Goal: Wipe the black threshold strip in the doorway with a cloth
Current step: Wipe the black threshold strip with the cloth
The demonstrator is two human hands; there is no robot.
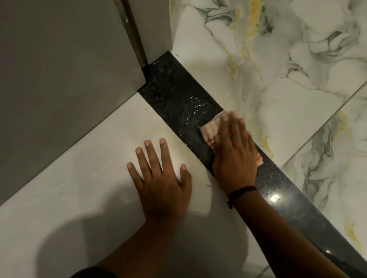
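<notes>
A black speckled threshold strip (174, 95) runs diagonally from the door frame at upper middle down to the lower right. My right hand (233, 156) lies flat on it, pressing a pale cloth with pink-red checks (210, 128) onto the stone; the cloth shows ahead of the fingers and at the hand's right side. Wet streaks glint on the strip just beyond the cloth. My left hand (159, 181) rests flat, fingers spread, on the white floor tile (82, 193) left of the strip, holding nothing.
A grey door (48, 73) stands at upper left, its edge meeting the strip by the door frame (155, 18). Marbled white, grey and gold tiles (305, 60) cover the floor right of the strip. A dark band circles my right wrist.
</notes>
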